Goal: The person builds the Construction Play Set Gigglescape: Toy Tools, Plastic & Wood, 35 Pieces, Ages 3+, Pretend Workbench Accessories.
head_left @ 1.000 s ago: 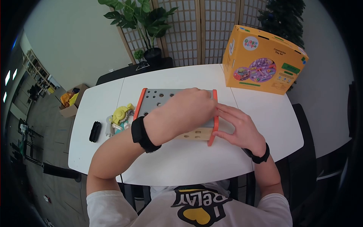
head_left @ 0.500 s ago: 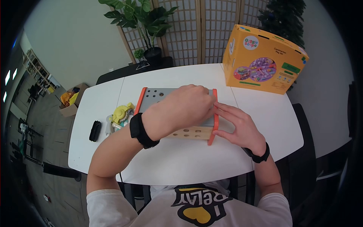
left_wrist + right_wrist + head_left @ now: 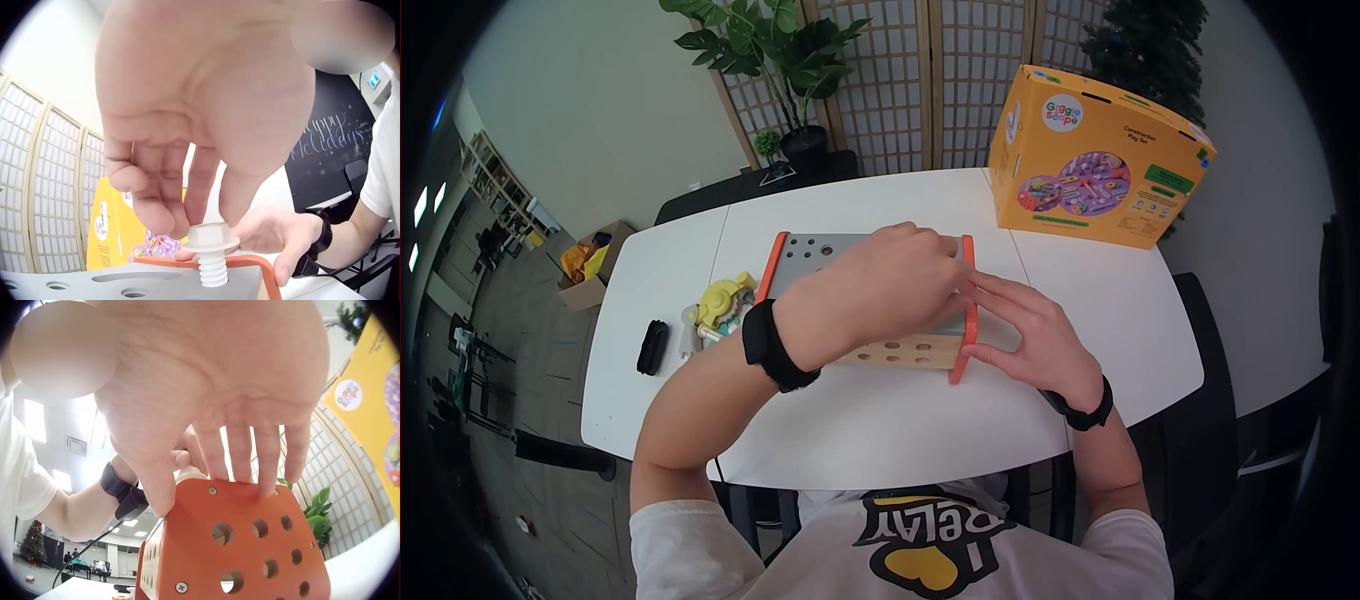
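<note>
In the left wrist view, the thumb and fingertips of my left hand [image 3: 880, 280] pinch the hexagonal head of a white toy bolt [image 3: 211, 240]. Its threaded shank points down, close to the grey perforated top [image 3: 134, 290] of a toy workbench. That bench has orange side panels [image 3: 244, 550] with round holes and a wooden front [image 3: 910, 352]. My right hand [image 3: 1035, 335] rests on its right side panel, fingers straight along the upper edge, thumb against the near edge. From the head view, the left hand hides the bolt and much of the bench top.
Left of the bench lies a pile of yellow, grey and teal toy pieces [image 3: 722, 302]. Farther left sits a black case [image 3: 653, 347]. A big yellow toy box [image 3: 1100, 160] stands at the table's back right. The white table [image 3: 860, 430] has a curved front edge.
My left hand has shifted slightly left and away from my body, and its fingers have moved a little. The right hand keeps its place on the side panel.
</note>
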### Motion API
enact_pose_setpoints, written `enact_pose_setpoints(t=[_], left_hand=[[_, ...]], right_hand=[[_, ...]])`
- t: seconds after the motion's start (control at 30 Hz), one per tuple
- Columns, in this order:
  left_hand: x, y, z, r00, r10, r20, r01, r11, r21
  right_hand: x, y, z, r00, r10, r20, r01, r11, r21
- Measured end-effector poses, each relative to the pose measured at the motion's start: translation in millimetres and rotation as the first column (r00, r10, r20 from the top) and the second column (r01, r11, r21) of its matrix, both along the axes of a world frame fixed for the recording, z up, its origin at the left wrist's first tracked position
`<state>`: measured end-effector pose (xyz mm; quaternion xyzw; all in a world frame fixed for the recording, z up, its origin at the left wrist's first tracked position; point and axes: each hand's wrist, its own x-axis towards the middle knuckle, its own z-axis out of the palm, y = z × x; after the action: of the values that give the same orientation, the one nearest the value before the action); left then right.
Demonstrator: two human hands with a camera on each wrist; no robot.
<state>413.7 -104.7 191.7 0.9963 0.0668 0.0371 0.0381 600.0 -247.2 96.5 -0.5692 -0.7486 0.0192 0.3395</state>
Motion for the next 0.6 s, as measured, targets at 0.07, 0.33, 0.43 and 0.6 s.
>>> enact_pose_setpoints(t=[0.07, 0.33, 0.43, 0.6], left_hand=[[0.9, -2.8, 3.7, 0.999, 0.029, -0.04, -0.029, 1.0, -0.01], [-2.7, 12.2, -9.2, 0.968, -0.204, 0.149, 0.235, 0.945, -0.229], [-1.8, 8.3, -4.4, 0.988, -0.085, 0.133, 0.116, 0.962, -0.247], [3.0, -4.1, -3.1, 0.997, 0.077, -0.029, -0.08, 0.992, -0.099]], right_hand=[[-0.6, -0.3, 0.8, 1.0, -0.004, 0.004, 0.004, 1.0, 0.001], [-0.1, -0.4, 0.2, 1.0, 0.002, -0.002, -0.002, 1.0, 0.001], [-1.4, -0.7, 1.9, 1.0, -0.01, -0.013, 0.01, 1.0, -0.016], [-1.3, -0.4, 1.3, 1.0, -0.002, 0.002, 0.002, 1.0, 0.005]])
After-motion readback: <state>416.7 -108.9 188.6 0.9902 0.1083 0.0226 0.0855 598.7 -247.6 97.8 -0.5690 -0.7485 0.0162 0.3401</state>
